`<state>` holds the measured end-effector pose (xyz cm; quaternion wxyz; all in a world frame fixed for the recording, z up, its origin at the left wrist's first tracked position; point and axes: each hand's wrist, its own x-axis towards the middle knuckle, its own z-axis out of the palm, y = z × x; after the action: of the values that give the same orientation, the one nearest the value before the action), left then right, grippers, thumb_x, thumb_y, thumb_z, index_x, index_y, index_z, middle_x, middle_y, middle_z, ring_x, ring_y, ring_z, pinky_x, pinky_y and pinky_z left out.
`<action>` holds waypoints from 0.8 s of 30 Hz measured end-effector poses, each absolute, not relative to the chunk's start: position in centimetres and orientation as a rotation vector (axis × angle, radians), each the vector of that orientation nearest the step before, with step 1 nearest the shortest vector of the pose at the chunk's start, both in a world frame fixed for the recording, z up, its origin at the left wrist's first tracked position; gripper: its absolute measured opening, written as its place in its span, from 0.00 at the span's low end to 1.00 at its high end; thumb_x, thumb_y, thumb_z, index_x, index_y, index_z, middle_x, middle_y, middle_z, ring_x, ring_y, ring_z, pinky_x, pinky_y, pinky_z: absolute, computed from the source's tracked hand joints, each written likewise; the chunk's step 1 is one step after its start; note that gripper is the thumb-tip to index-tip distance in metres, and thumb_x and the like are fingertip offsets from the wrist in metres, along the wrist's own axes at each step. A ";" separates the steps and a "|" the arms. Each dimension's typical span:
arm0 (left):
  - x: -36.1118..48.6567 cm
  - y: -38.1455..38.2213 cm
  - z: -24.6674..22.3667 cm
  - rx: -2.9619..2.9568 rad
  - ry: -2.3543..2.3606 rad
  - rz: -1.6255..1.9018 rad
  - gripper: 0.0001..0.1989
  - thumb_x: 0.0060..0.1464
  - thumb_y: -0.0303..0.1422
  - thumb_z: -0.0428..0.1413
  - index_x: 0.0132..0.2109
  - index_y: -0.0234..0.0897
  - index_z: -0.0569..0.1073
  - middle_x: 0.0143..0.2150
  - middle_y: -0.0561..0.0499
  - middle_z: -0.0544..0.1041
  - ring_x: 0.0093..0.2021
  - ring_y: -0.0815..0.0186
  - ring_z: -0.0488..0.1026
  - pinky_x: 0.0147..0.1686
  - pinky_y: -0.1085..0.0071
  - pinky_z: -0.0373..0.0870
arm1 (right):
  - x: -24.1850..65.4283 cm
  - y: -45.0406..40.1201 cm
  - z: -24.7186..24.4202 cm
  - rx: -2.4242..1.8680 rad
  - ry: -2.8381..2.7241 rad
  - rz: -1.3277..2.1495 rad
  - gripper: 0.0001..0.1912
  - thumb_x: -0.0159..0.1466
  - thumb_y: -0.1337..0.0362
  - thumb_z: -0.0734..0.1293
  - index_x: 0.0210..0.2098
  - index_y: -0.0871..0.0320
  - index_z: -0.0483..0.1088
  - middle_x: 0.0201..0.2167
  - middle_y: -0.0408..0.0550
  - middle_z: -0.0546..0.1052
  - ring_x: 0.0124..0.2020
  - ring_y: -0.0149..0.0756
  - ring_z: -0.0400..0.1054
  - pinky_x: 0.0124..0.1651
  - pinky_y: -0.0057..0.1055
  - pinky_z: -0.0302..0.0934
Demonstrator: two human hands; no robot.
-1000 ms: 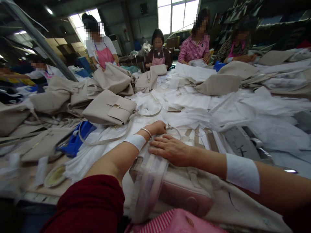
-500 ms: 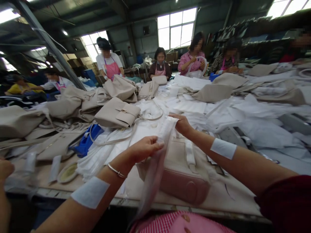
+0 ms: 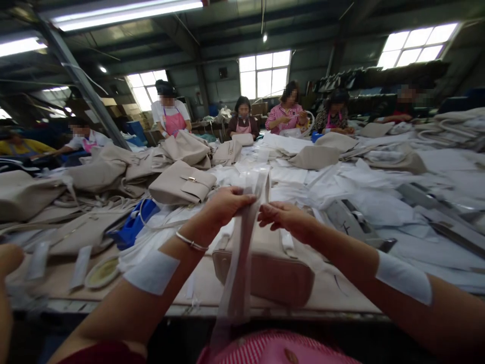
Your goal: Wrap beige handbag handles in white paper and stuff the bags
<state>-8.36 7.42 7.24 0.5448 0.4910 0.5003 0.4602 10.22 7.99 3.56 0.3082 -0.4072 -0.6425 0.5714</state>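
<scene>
A long translucent white plastic strip (image 3: 242, 258) hangs between my hands, its lower end trailing over the table's front edge. My left hand (image 3: 231, 203) pinches it near the top. Close on the right, my right hand (image 3: 278, 216) has its fingers curled at the strip's folded upper part; the fingertips touch or nearly touch it. Behind the strip a beige handbag (image 3: 278, 275) lies on the table with its base facing me and white wrapping on its handle.
Beige bags (image 3: 182, 183) pile up on the left beside a blue tape dispenser (image 3: 134, 225) and a tape roll (image 3: 101, 273). White sheets and a grey dispenser (image 3: 350, 222) lie right. Several people work across the table; another person's hand (image 3: 9, 258) is at far left.
My right hand has come down and closer to my left hand, its fingers turned toward the strip. The strip's top now stands folded above my hands. The view has tilted up a little.
</scene>
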 end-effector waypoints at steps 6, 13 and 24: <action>-4.7 11.5 10.0 1.427 1.257 1.201 0.14 0.39 0.35 0.69 0.28 0.31 0.74 0.23 0.53 0.73 0.21 0.72 0.66 0.22 0.75 0.62 | 8.5 6.4 5.1 -1.173 -1.549 1.412 0.13 0.60 0.60 0.68 0.24 0.63 0.70 0.18 0.47 0.72 0.17 0.29 0.63 0.18 0.25 0.57; -7.7 17.1 14.4 1.679 1.362 1.390 0.15 0.42 0.36 0.68 0.24 0.32 0.70 0.20 0.57 0.67 0.19 0.76 0.60 0.22 0.76 0.56 | 14.7 10.4 8.4 -1.080 -1.450 1.291 0.11 0.65 0.60 0.61 0.34 0.62 0.68 0.32 0.52 0.77 0.25 0.29 0.70 0.23 0.22 0.58; -5.9 19.6 12.8 1.933 1.617 1.111 0.23 0.40 0.52 0.63 0.26 0.33 0.76 0.18 0.55 0.69 0.20 0.71 0.62 0.21 0.74 0.53 | 9.4 9.7 3.1 -1.123 -1.522 1.556 0.09 0.65 0.64 0.63 0.31 0.63 0.69 0.25 0.48 0.79 0.19 0.29 0.71 0.22 0.24 0.64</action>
<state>-5.92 19.56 12.79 0.1926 0.6887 0.5761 0.3958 9.37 9.69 3.06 0.3394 -0.4312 -0.5845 0.5976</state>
